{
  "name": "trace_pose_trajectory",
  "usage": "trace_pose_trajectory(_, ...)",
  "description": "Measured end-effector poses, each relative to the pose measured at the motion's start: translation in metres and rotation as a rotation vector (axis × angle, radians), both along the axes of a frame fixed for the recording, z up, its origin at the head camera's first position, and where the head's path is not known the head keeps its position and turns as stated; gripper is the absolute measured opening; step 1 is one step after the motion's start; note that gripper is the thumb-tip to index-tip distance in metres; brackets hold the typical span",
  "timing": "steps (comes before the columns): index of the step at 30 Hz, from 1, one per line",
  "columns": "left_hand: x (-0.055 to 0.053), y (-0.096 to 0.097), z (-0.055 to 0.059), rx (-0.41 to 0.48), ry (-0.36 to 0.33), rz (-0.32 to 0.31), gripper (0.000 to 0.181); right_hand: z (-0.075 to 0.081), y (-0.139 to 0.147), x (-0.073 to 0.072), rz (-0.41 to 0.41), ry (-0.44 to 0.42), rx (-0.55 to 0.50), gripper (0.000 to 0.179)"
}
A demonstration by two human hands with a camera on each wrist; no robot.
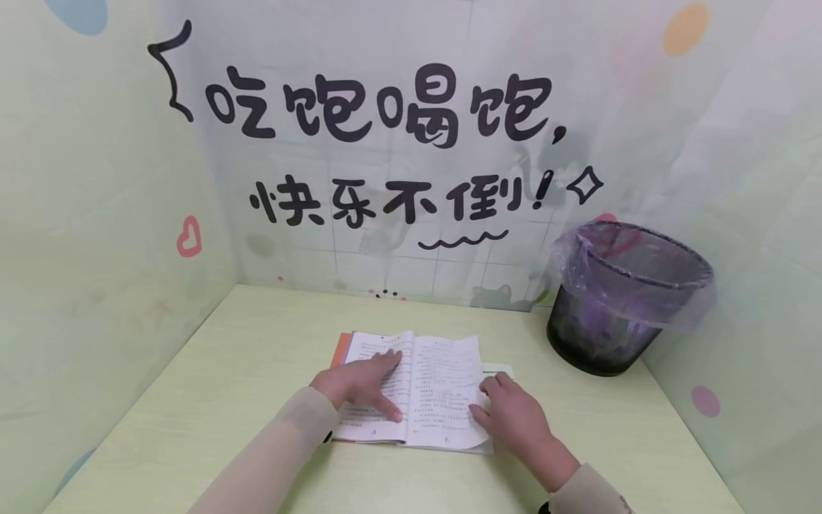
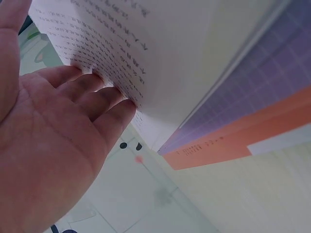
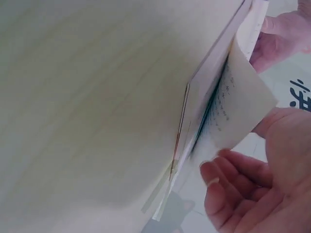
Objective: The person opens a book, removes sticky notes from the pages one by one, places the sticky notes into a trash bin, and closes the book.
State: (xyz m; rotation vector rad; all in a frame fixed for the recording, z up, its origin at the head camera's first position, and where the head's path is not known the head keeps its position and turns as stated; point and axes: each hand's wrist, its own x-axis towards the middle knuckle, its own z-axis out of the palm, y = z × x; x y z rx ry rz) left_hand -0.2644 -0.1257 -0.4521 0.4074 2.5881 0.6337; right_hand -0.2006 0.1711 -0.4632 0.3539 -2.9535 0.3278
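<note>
Right hand (image 1: pixel 516 420): fingers bent at the outer edge of the open book (image 1: pixel 446 392), pinching or not I cannot tell; left hand (image 1: pixel 361 383): fingers spread on its left page (image 1: pixel 369 430); book on the table (image 1: pixel 212 428). Step, I judge: leafing, next calling for one sheet lifted cleanly. Lettering: backdrop (image 1: pixel 385 36), "吃饱喝饱,快乐不倒!"; page print illegible to me.

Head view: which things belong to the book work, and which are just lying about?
In use: open book; right page, its edge lifted; left hand; right hand; perhaps the pale strip at the book's right.

Lying about: black bin; its purple liner.
</note>
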Motion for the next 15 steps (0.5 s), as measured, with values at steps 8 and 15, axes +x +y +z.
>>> trace_pose_trajectory(8,0.001,0.0,0.001,0.009,-0.005,0.001,0.131,0.001,-0.011,0.001,0.118,-0.124,-0.348,0.043)
trace_pose_trajectory(15,0.001,-0.003,0.0,0.025,0.004,-0.012,0.13,0.0,-0.02,0.002,0.232,-0.269,-0.634,0.057)
